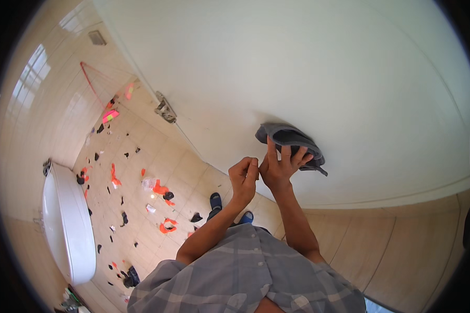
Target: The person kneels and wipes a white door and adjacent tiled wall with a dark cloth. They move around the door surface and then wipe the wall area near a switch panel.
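Note:
A bunched dark grey cloth (293,135) is against the white door panel (317,78) in front of me. My right hand (280,166) grips it from below, with fingers spread over its lower folds. Close beside the right wrist, my left hand (244,178) is curled into a loose fist, thumb uppermost. Nothing shows in the left hand, and it is apart from the cloth. A metal latch or handle fitting (165,108) sits on the panel's left edge.
Orange scraps (160,188) and black scraps (124,218) litter the tiled floor (188,172). A white bathtub (72,227) stands at left. A pink brush or broom head (110,116) lies near the wall. My feet wear blue slippers (216,200). Tiled wall (360,238) stands at right.

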The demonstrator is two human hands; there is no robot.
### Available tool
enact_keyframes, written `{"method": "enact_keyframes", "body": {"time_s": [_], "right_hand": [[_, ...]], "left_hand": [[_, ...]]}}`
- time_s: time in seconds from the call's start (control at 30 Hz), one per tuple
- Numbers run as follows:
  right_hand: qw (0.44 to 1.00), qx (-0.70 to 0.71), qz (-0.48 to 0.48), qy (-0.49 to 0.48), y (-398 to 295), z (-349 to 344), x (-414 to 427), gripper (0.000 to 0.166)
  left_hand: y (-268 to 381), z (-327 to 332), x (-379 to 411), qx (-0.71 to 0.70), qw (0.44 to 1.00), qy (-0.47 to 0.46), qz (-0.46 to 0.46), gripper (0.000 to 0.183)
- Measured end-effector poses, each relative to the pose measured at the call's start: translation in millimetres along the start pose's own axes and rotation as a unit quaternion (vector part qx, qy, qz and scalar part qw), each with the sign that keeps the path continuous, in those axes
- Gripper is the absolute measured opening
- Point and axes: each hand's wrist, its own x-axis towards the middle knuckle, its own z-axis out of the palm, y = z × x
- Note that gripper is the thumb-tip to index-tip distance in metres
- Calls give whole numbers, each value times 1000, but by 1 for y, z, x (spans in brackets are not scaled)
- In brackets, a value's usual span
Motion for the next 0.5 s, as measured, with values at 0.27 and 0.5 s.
{"method": "enact_keyframes", "body": {"time_s": [0.27, 0.5], "right_hand": [[999, 9, -32, -17, -49, 35, 31, 38], [995, 22, -75, -68, -98, 73, 52, 39]], "left_hand": [[-2, -36, 28, 40, 994, 96, 18, 22], [-14, -82, 68, 111, 978, 168, 58, 17]]}}
